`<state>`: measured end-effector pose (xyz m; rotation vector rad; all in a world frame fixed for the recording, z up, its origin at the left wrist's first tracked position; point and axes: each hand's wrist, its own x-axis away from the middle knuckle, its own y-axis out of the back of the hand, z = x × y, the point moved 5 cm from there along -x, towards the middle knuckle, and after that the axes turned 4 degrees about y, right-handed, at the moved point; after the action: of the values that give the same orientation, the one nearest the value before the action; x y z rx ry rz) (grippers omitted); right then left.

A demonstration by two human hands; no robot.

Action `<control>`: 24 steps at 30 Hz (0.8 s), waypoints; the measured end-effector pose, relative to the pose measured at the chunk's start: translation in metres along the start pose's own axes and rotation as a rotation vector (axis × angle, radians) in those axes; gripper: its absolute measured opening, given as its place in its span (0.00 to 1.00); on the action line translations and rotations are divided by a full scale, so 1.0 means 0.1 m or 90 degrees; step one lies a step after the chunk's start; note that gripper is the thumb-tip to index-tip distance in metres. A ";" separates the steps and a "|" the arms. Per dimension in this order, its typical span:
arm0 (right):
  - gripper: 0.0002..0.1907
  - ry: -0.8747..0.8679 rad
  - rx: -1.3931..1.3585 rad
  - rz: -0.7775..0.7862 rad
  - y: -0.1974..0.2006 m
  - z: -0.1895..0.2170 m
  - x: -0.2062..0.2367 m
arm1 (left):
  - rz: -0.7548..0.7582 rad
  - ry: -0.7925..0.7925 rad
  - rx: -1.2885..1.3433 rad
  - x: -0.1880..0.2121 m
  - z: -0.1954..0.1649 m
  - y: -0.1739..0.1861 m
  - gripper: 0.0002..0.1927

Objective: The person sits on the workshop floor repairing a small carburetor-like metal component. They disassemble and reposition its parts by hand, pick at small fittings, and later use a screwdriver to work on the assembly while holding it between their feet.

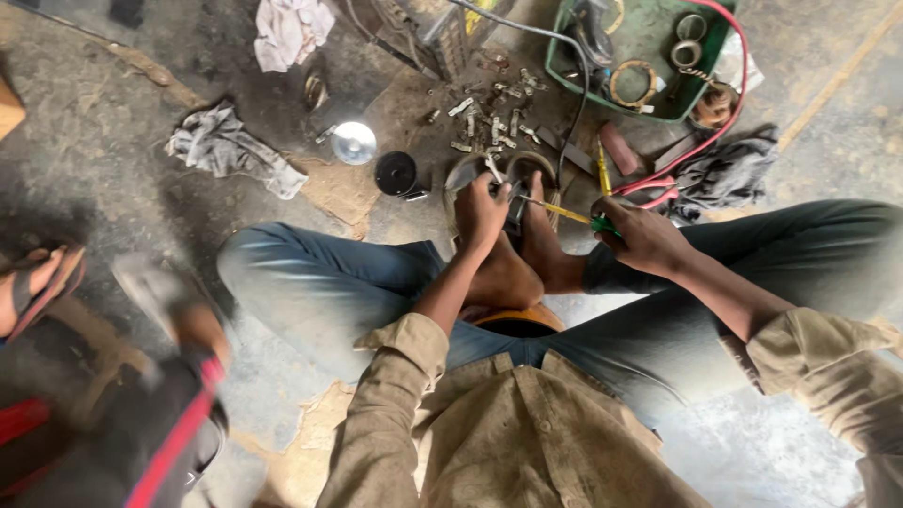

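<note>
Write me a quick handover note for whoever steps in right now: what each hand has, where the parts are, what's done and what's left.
Left hand: gripping the round metal part braced between the bare feet on the floor.
Right hand: closed on a screwdriver with a yellow shaft and green handle, tip at the part.
Nearby: small metal fittings scattered just beyond the feet, a black round cap, a shiny disc, a green tray of rings and cable, rags either side.
Done: part looks opened up, pieces laid out.
Left: the screwdriver work on the part is under way; how far along cannot be told.
</note>
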<state>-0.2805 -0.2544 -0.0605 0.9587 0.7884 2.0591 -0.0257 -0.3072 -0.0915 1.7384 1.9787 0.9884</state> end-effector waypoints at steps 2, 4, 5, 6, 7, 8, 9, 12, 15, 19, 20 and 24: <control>0.18 -0.011 -0.024 0.031 -0.10 -0.03 -0.03 | -0.009 -0.001 -0.017 0.00 -0.02 0.04 0.11; 0.18 -0.006 -0.045 0.040 -0.15 -0.05 -0.03 | -0.006 0.001 -0.019 0.00 -0.03 0.04 0.12; 0.19 0.005 -0.054 0.037 -0.16 -0.05 -0.02 | -0.006 -0.011 -0.014 0.00 -0.04 0.04 0.12; 0.19 0.015 -0.065 0.035 -0.18 -0.05 0.00 | -0.004 -0.020 -0.008 0.00 -0.06 0.05 0.12; 0.18 0.000 -0.066 0.049 -0.21 -0.07 0.01 | -0.003 -0.028 -0.004 0.01 -0.06 0.06 0.12; 0.18 -0.014 -0.067 0.062 -0.24 -0.10 0.01 | 0.019 -0.006 0.003 0.00 -0.05 0.05 0.12; 0.18 -0.026 -0.066 0.075 -0.27 -0.13 0.00 | 0.039 0.017 0.011 0.00 -0.03 0.03 0.11; 0.17 -0.024 -0.072 0.068 -0.33 -0.19 -0.01 | 0.042 0.015 0.010 0.00 -0.02 0.04 0.11; 0.16 -0.046 -0.082 0.091 -0.36 -0.21 0.00 | 0.029 0.002 0.005 0.00 -0.01 0.05 0.11; 0.14 -0.085 -0.099 0.029 -0.08 0.01 -0.04 | 0.010 -0.027 0.010 0.00 0.00 0.03 0.11; 0.15 -0.117 -0.103 -0.019 0.07 0.08 -0.06 | 0.007 -0.033 0.010 0.00 0.00 0.03 0.11; 0.15 0.091 -0.057 -0.404 0.96 0.56 -0.17 | 0.000 -0.034 0.007 0.01 0.02 0.02 0.10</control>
<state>-0.2610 -0.3085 0.0358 0.4310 0.9234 1.5953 -0.0232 -0.3059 -0.0909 1.7519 1.9539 0.9236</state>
